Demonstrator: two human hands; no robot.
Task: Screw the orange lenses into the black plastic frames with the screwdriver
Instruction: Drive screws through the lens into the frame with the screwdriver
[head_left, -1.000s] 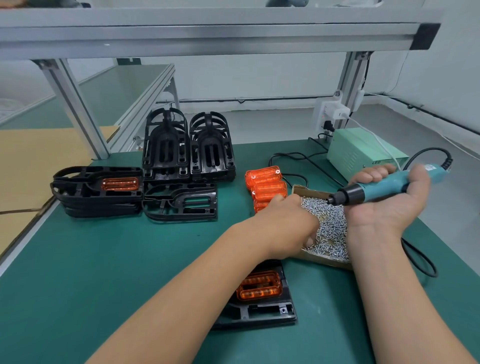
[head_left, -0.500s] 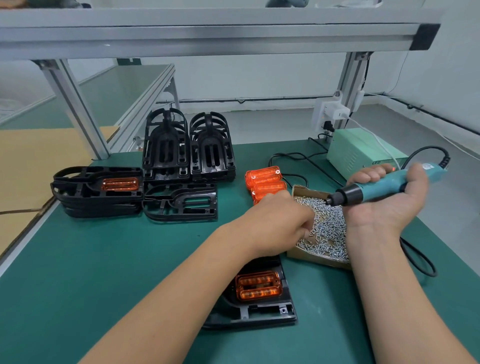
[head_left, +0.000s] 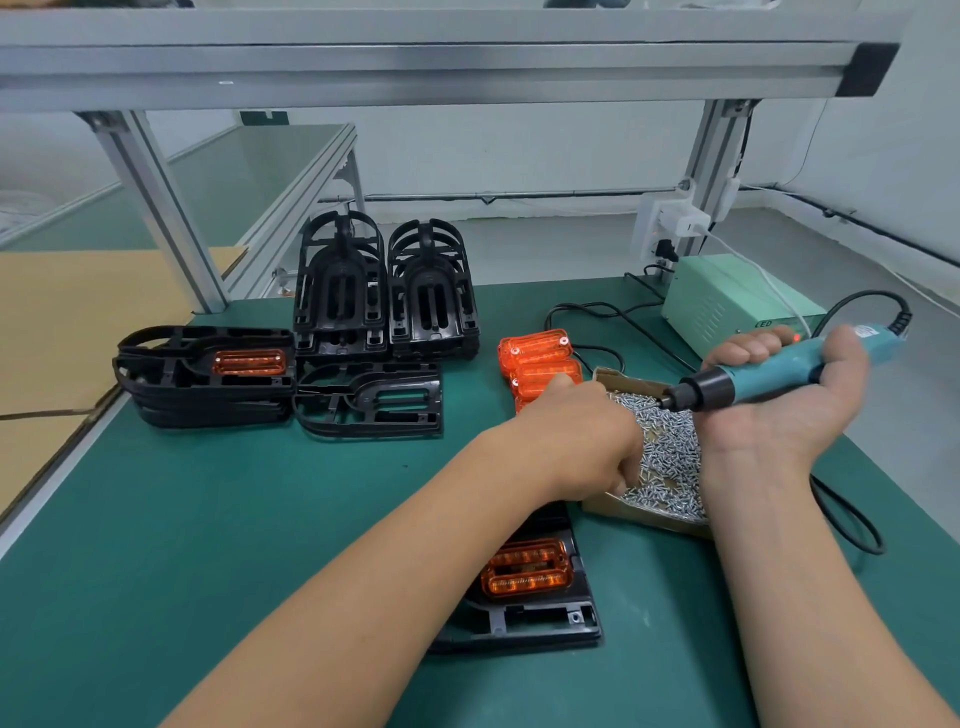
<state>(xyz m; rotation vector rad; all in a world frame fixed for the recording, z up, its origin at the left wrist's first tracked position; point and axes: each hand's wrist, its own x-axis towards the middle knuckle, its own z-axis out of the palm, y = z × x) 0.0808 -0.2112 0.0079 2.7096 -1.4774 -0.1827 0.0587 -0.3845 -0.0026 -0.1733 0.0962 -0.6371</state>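
Green mat (head_left: 260, 519); right hand (head_left: 789, 415) clasping rigid screwdriver (head_left: 769, 371) mid-barrel; left hand (head_left: 576, 436) curled among screws (head_left: 670, 457), cannot tell if holding any; tiny, slippery, best pinched singly

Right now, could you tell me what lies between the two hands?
In the head view, an open cardboard box of small silver screws lies between the left hand and the right hand, which grips the teal electric screwdriver.

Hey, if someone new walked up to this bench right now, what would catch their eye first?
Probably the teal screwdriver held in the right hand at the right, its tip over a cardboard box of silver screws that the left hand reaches into. Then the orange lenses piled behind the box, and one more seated in the black frame nearest the person.
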